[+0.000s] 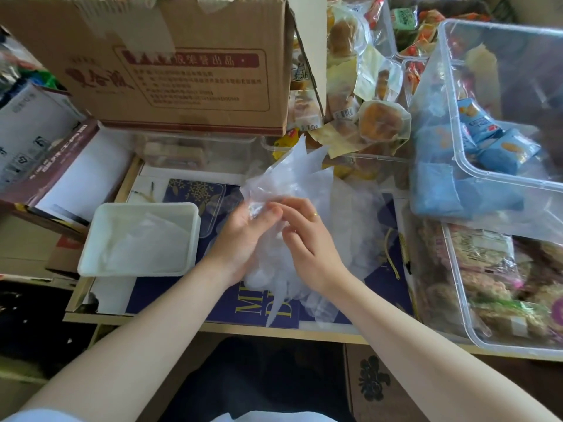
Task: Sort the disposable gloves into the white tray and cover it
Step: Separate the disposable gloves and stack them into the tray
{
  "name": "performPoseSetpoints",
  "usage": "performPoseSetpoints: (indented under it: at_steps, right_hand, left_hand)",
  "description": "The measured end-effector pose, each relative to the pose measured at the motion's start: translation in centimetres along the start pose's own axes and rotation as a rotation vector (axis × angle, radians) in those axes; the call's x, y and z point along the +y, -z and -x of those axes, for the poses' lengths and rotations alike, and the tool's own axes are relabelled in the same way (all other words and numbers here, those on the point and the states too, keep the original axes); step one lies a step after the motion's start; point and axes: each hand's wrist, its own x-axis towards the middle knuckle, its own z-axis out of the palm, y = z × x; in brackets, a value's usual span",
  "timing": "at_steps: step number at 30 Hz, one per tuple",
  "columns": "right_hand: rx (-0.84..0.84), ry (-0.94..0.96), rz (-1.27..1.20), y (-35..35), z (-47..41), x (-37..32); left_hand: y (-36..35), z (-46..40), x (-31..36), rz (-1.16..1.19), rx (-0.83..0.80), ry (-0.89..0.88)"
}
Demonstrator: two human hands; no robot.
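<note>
A bunch of thin, see-through disposable gloves [292, 175] is held up over the table's middle, its loose ends fanning upward and hanging down toward the table edge. My left hand [240, 239] grips the bunch from the left. My right hand [307, 245], with a ring on one finger, pinches the same bunch from the right. More loose gloves [356, 226] lie on the table to the right of my hands. The white tray [91, 257] stands to the left of my hands, uncovered, with some clear gloves lying inside it. No lid can be made out.
A large cardboard box [182, 65] stands behind the tray. Clear plastic bins [457, 166] with packaged snacks crowd the right side, one tilted on another. Wrapped pastries [377, 120] pile up at the back. A purple-edged box [61, 166] lies at the left.
</note>
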Motion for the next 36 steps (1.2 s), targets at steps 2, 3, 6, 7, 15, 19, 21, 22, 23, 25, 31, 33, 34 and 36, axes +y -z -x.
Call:
performPoseSetpoints:
  at_steps: [2,3,6,7,15,19,21,22,23,25,31,33,34,36]
  right_hand:
    - [0.068,0.006,-0.016,0.9,0.1,0.0]
    - [0.157,-0.001,0.015,1.5,0.0,0.2]
    - [0.418,-0.133,0.101,4.0,-0.6,1.0]
    - [0.413,-0.197,0.082,4.8,-0.9,1.3]
    - [0.183,-0.32,-0.123,4.5,-1.0,3.9]
    - [0.154,-0.43,0.124,3.2,-1.9,6.3]
    - [0.16,-0.462,0.136,2.6,-2.5,7.5]
    - [0.16,-0.467,0.136,2.3,-2.9,7.9]
    - [0.163,-0.466,0.134,2.0,-3.2,8.4]
    - [0.186,-0.453,0.145,1.7,-3.6,9.3]
    - [0.093,-0.244,0.48,2.4,-4.6,10.6]
    - [-0.042,0.036,0.586,2.4,-5.5,9.9]
    - [-0.133,0.122,0.611,2.2,-6.2,9.5]
    - [-0.297,0.186,0.646,1.6,-7.4,8.3]
  left_hand:
    - [0.3,-0.2,0.0,-0.051,0.06,-0.025]
    - [0.5,-0.4,-0.1,-0.066,0.083,-0.032]
    - [0.9,-0.1,0.8,-0.034,0.081,-0.003]
    - [1.2,0.0,1.0,-0.014,0.053,0.017]
    - [3.7,-0.9,-1.2,-0.01,0.023,0.286]
    - [4.9,-2.3,-2.5,-0.226,0.05,0.3]
    - [5.3,-3.2,-3.0,-0.315,0.034,0.295]
    - [5.3,-3.6,-3.2,-0.333,0.018,0.286]
    - [5.4,-3.9,-3.3,-0.348,0.005,0.273]
    - [5.6,-4.4,-3.5,-0.39,-0.025,0.24]
    - [6.4,-5.6,-4.2,-0.582,-0.091,0.189]
    - [6.3,-5.8,-3.9,-0.656,-0.108,0.178]
    - [6.1,-5.9,-3.6,-0.694,-0.124,0.166]
    - [5.7,-6.0,-2.9,-0.784,-0.158,0.115]
